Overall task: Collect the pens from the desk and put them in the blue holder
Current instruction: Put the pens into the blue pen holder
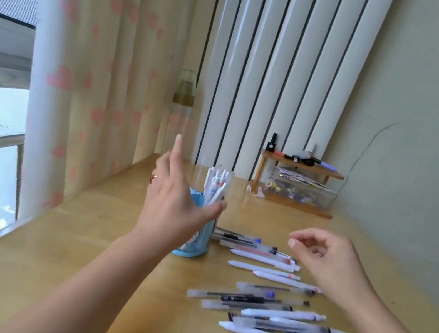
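The left hand (176, 203) is raised in front of the blue holder (199, 239), fingers spread, holding nothing. The right hand (325, 255) hovers loosely curled and empty above the pens (274, 314) scattered across the tabletop (78, 259). Best to pinch one of the nearer pens mid-barrel, then drop it upright among the white pens already inside.

- table (100, 236): pale wood, smooth, slight sheen
- blue holder (204, 240): glossy plastic
- pens (275, 311): plastic, white opaque or frosted clear
- curtain (97, 71), at 10 o'clock: thin matt cloth
- small shelf (304, 168), at 1 o'clock: wood
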